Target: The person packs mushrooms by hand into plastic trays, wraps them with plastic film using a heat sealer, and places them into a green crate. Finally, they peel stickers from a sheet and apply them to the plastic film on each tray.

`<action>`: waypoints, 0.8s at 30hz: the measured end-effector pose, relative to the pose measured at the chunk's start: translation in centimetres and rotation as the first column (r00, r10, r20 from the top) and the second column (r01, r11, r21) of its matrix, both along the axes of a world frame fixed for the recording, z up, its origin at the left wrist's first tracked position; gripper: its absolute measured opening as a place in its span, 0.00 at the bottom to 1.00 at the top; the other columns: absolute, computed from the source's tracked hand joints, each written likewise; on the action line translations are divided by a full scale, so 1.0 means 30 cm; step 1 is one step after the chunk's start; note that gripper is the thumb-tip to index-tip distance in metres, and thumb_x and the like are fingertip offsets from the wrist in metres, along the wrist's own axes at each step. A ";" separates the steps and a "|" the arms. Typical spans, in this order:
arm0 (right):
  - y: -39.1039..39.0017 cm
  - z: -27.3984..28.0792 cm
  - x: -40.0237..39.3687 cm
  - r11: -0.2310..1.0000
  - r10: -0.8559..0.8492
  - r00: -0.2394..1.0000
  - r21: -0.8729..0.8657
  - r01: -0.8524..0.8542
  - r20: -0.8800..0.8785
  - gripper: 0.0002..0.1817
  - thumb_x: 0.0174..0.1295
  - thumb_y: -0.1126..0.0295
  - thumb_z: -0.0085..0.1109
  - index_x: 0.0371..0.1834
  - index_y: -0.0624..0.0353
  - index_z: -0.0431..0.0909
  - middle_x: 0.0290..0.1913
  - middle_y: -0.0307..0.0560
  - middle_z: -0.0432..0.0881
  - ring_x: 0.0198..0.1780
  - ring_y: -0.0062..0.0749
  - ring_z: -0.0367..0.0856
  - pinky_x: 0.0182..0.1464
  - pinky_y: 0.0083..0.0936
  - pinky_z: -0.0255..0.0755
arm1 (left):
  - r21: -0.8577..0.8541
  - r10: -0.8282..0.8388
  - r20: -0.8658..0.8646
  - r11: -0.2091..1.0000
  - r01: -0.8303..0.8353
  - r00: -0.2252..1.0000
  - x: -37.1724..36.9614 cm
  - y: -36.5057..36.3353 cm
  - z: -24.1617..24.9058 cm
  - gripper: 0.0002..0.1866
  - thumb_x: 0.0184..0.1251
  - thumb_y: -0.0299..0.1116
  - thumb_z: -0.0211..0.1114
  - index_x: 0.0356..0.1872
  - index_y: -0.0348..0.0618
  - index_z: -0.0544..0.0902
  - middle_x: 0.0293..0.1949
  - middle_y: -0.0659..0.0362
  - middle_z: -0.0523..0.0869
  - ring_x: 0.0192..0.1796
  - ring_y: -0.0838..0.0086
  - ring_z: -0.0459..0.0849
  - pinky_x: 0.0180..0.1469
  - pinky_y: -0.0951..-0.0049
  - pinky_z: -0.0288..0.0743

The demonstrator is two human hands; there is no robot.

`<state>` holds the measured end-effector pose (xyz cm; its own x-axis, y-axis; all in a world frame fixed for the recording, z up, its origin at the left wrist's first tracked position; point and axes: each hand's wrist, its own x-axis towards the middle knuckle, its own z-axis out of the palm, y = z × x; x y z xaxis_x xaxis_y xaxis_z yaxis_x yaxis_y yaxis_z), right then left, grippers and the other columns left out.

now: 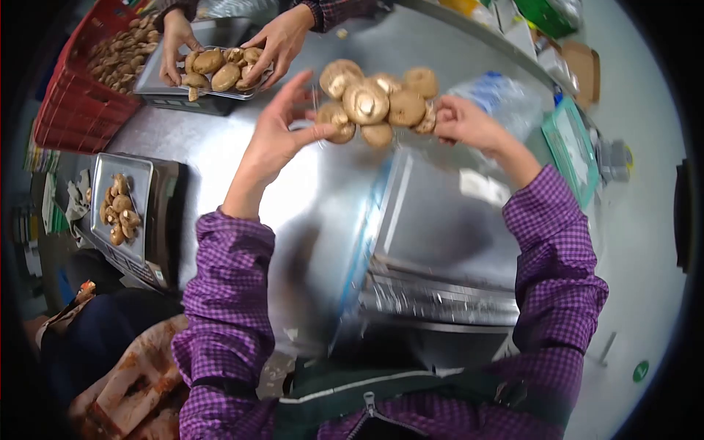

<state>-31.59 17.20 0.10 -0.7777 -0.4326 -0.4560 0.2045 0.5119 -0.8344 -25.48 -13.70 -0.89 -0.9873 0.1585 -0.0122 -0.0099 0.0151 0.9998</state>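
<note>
A clear tray of mushrooms point(374, 103), brown caps heaped with one pale underside showing, is held up above the steel surface point(242, 154). The left hand point(275, 136) pinches its near-left edge, fingers spread upward; the right hand point(462, 121) grips the right edge, closed on it.

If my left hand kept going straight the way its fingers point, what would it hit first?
Probably the co-worker's tray of mushrooms on the far scale. Your left hand points up and away toward it, though depth is hard to judge.

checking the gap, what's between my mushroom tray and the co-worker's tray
Head view: only bare metal table between the mushroom tray and the co-worker's tray.
</note>
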 end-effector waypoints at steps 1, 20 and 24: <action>0.046 0.059 0.066 1.000 -0.031 0.999 0.005 0.031 0.025 0.10 0.54 0.78 0.56 0.39 0.66 0.70 0.23 0.37 0.75 0.24 0.19 0.75 0.26 0.16 0.69 | -0.014 -0.054 -0.025 0.998 0.053 0.998 0.039 0.036 0.041 0.45 0.47 0.30 0.75 0.68 0.40 0.60 0.56 0.50 0.71 0.42 0.77 0.74 0.47 0.75 0.75; 0.537 0.136 0.994 0.868 -0.358 0.870 0.221 0.444 -0.341 0.16 0.55 0.69 0.61 0.44 0.65 0.76 0.27 0.39 0.75 0.29 0.21 0.73 0.35 0.19 0.69 | -0.257 -0.350 0.190 0.884 0.390 0.917 0.544 0.519 0.131 0.37 0.56 0.32 0.70 0.67 0.41 0.63 0.55 0.45 0.75 0.53 0.66 0.78 0.52 0.72 0.74; 0.589 0.132 1.193 0.713 -0.175 0.715 0.414 0.566 -0.677 0.15 0.52 0.62 0.65 0.36 0.62 0.77 0.29 0.47 0.82 0.33 0.40 0.79 0.39 0.33 0.71 | -0.610 -0.181 -0.013 0.781 0.135 0.983 0.696 0.405 0.135 0.24 0.54 0.35 0.71 0.50 0.36 0.77 0.38 0.49 0.85 0.42 0.67 0.85 0.44 0.71 0.77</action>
